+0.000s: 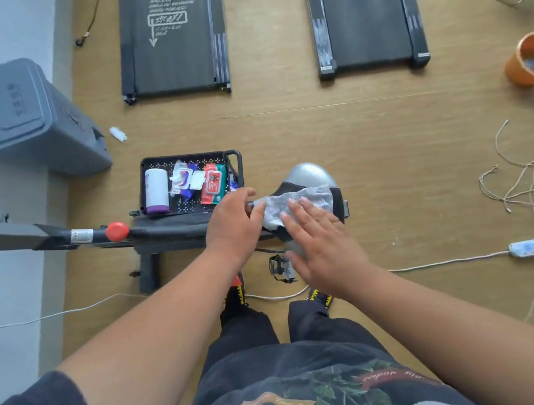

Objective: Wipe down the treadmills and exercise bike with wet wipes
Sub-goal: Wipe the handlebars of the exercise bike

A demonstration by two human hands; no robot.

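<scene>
The person wears a dark short-sleeved shirt [304, 389] printed with leaves and a red label — dark trousers [246, 327] below, and black shoes [234, 294] with yellow and orange markings. Both forearms are bare.

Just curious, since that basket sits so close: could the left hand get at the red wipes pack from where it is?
Probably yes. The left hand is right beside the basket, and the red pack lies on top, uncovered; it would have to let go of the wipe first.
</scene>
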